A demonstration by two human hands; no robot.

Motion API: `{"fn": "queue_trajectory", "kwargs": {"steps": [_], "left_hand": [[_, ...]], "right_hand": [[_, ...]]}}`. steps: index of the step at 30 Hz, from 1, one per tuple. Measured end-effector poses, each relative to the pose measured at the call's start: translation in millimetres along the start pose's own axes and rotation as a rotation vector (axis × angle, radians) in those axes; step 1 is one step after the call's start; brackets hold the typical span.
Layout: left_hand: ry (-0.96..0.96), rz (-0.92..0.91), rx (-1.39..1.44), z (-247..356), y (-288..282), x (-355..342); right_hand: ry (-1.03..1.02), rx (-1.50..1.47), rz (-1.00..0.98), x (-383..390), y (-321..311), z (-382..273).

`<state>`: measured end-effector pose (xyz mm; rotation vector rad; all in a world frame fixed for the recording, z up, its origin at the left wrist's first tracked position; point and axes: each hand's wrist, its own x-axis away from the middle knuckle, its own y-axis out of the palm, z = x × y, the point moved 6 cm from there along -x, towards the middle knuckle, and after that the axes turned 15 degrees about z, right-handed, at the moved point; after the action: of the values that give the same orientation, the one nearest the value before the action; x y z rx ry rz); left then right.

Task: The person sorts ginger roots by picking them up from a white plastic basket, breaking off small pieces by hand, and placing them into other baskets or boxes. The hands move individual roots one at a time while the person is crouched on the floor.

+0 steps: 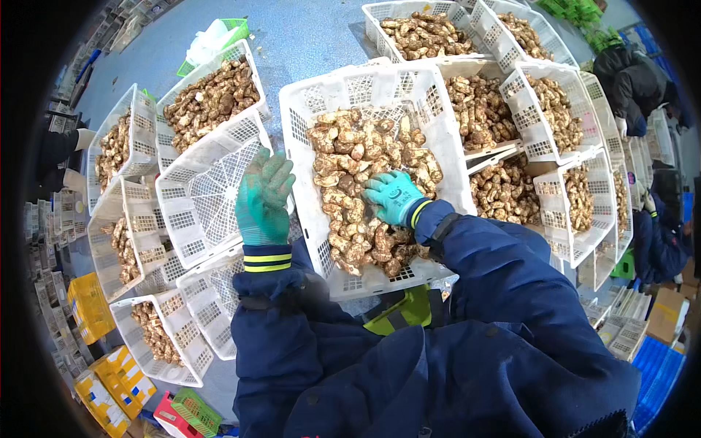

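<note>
At centre, the right hand [394, 197], grip unclear, could bruise the knobbly produce [339, 157] by pressing; the left hand [264, 198] is wide, empty.

Gloves [265, 201] are teal — cuffs [267, 258] yellow-striped, crate [453, 139] latticed white, produce [349, 208] mottled brown-and-cream.

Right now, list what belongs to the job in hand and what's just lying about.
In use:
right hand, on the brown produce
left hand, raised, open
central white crate

Seemingly just lying about:
white bag
yellow boxes
red crate
</note>
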<state>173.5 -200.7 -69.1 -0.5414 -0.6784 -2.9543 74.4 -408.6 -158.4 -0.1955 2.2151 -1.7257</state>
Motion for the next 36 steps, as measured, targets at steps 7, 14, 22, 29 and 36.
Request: {"fn": "queue_trajectory", "kwargs": {"steps": [7, 14, 22, 29, 36], "left_hand": [[0.056, -0.125, 0.089, 22, 4, 11], [0.082, -0.055, 0.07, 30, 1, 17], [0.046, -0.096, 0.052, 26, 13, 17], [-0.039, -0.141, 0.016, -7, 19, 12], [-0.103, -0.199, 0.045, -11, 25, 11]], "right_hand": [[0.146, 0.119, -0.171, -4, 2, 13], [0.361, 0.141, -0.235, -27, -34, 28], [0.612, -0.133, -0.344, -14, -27, 47], [0.506, 0.09, -0.433, -26, 0, 35], [0.476, -0.05, -0.465, -6, -16, 33]]}}
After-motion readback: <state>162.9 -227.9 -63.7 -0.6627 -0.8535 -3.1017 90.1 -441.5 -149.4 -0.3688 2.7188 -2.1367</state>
